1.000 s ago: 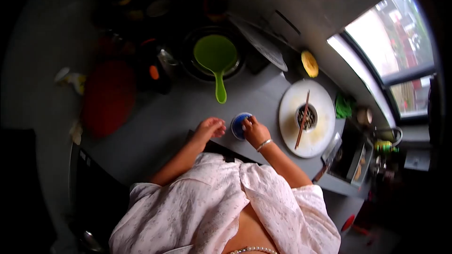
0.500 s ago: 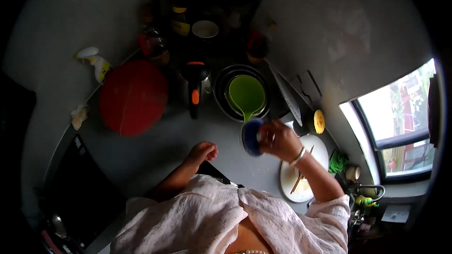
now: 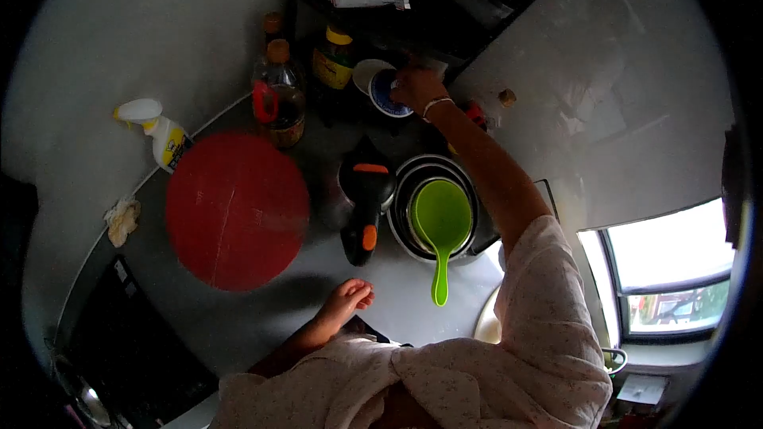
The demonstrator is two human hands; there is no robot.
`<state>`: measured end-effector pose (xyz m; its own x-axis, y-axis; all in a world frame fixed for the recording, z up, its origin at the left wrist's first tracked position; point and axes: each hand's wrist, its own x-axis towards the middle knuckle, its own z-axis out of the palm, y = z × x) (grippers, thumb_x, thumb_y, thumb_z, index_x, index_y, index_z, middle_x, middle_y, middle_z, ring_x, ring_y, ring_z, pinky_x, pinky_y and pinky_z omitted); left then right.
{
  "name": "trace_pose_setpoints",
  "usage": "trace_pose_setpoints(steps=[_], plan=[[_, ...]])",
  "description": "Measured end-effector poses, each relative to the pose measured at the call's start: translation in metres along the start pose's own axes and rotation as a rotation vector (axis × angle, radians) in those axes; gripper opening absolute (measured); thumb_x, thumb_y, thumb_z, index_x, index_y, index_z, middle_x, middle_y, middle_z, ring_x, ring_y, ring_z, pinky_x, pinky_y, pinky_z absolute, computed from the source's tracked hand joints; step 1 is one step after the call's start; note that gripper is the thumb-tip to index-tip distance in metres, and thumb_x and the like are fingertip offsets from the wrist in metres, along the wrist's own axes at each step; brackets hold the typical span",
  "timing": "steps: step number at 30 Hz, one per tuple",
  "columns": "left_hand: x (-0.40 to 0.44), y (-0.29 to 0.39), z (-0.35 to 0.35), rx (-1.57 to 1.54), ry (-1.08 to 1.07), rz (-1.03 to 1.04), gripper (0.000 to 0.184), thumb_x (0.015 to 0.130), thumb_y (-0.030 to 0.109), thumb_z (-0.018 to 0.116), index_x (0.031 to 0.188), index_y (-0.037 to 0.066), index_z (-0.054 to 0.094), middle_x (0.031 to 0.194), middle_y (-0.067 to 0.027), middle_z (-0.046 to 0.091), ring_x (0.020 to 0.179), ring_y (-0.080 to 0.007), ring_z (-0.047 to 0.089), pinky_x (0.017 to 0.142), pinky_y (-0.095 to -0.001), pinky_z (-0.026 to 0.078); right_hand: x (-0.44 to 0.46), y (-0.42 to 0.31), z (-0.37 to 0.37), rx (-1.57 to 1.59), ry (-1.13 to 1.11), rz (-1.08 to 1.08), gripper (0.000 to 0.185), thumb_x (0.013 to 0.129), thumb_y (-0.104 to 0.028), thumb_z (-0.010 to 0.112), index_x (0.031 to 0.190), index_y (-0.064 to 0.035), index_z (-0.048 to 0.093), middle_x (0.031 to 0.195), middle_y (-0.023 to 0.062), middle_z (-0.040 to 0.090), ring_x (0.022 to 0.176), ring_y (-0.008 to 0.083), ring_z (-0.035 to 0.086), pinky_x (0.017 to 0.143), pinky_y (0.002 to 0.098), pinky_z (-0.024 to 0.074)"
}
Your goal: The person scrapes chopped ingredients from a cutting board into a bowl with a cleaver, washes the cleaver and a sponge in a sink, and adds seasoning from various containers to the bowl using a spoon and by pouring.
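My right hand (image 3: 419, 89) is stretched out to the back of the counter, its fingers on a round blue lid (image 3: 385, 95) with a pale rim. Partly behind the lid is a white bowl (image 3: 367, 73); I cannot tell whether the two touch. A jar with a yellow cap (image 3: 334, 59) stands just left of them. Close to my body, my left hand (image 3: 351, 300) hovers over the counter with its fingers curled in and nothing visible in them. A green ladle-like scoop (image 3: 442, 218) rests in the stacked dark bowls (image 3: 404, 230), its handle pointing towards me.
A large red round board (image 3: 237, 214) leans at the left, with a spray bottle (image 3: 163, 139) behind it. A black kettle (image 3: 367, 191) with orange parts stands mid-counter. Bottles (image 3: 280, 99) line the back. A white plate (image 3: 489, 322) is mostly hidden by my right sleeve.
My right hand has carried the blue lid from the front of the counter to the back, beside the white bowl. The view has shifted. My left hand stays curled near my body.
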<state>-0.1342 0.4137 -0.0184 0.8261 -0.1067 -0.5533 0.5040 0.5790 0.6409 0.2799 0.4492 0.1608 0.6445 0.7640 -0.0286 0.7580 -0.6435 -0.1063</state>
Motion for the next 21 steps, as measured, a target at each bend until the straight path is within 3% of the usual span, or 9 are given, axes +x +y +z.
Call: trace_pose_setpoints(steps=[1,4,7,11,13,19,21], plan=[[0.002,-0.001,-0.001,-0.015,-0.002,-0.006,0.022,0.096,0.023,0.054,0.105,0.003,0.058,0.094,-0.0062,0.066,0.08,-0.012,0.063,0.07,-0.025,0.049,0.014,-0.001,0.003,0.0,-0.045,0.094,0.035,0.076,-0.032,0.068,0.099,-0.0056,0.068,0.092,0.0177,0.067,0.083,0.0324,0.065,0.077,0.0423,0.0528],[0.006,-0.002,-0.003,-0.037,-0.012,-0.011,0.022,0.096,0.024,0.054,0.105,0.004,0.059,0.092,-0.0054,0.066,0.08,-0.0121,0.063,0.071,-0.0249,0.049,0.047,0.001,0.016,-0.189,-0.1,0.088,0.044,0.083,-0.04,0.063,0.109,-0.0047,0.067,0.101,0.018,0.068,0.088,0.0307,0.067,0.082,0.0429,0.0542],[0.014,-0.007,-0.01,-0.037,-0.03,-0.007,0.022,0.096,0.024,0.054,0.105,0.004,0.059,0.093,-0.0054,0.066,0.08,-0.012,0.063,0.071,-0.0248,0.049,0.066,0.006,0.027,-0.271,-0.109,0.08,0.042,0.083,-0.04,0.061,0.109,-0.0072,0.068,0.106,0.0166,0.067,0.095,0.032,0.066,0.087,0.045,0.0515],[0.013,0.003,-0.008,-0.071,-0.012,-0.022,0.023,0.096,0.025,0.055,0.106,0.004,0.059,0.093,-0.0059,0.066,0.08,-0.0124,0.064,0.072,-0.025,0.049,0.087,0.006,0.037,-0.174,-0.176,0.171,0.043,0.082,-0.041,0.062,0.11,-0.0085,0.068,0.111,0.0152,0.066,0.102,0.0329,0.063,0.092,0.0467,0.0486],[0.014,0.004,-0.008,-0.069,0.001,-0.031,0.024,0.096,0.025,0.055,0.106,0.004,0.059,0.093,-0.0061,0.067,0.081,-0.0126,0.064,0.072,-0.0252,0.049,0.095,0.008,0.049,-0.318,-0.082,0.167,0.041,0.072,-0.041,0.07,0.099,-0.0106,0.07,0.107,0.0157,0.066,0.099,0.0315,0.063,0.089,0.0408,0.0488],[0.023,-0.002,-0.014,-0.071,0.024,-0.067,0.027,0.094,0.026,0.056,0.105,0.002,0.059,0.095,-0.0081,0.068,0.081,-0.0143,0.065,0.071,-0.0266,0.051,0.093,0.021,0.057,-0.105,0.016,0.079,0.037,0.071,-0.039,0.069,0.094,-0.0104,0.071,0.108,0.0147,0.066,0.102,0.0304,0.062,0.09,0.0412,0.0482],[0.025,-0.004,-0.014,-0.082,0.018,-0.047,0.028,0.093,0.026,0.057,0.105,0.001,0.058,0.094,-0.0087,0.068,0.081,-0.0149,0.066,0.07,-0.0272,0.052,0.099,0.028,0.058,-0.066,-0.071,0.078,0.04,0.074,-0.042,0.068,0.1,-0.0113,0.07,0.114,0.0149,0.064,0.107,0.031,0.06,0.093,0.0414,0.0462]])
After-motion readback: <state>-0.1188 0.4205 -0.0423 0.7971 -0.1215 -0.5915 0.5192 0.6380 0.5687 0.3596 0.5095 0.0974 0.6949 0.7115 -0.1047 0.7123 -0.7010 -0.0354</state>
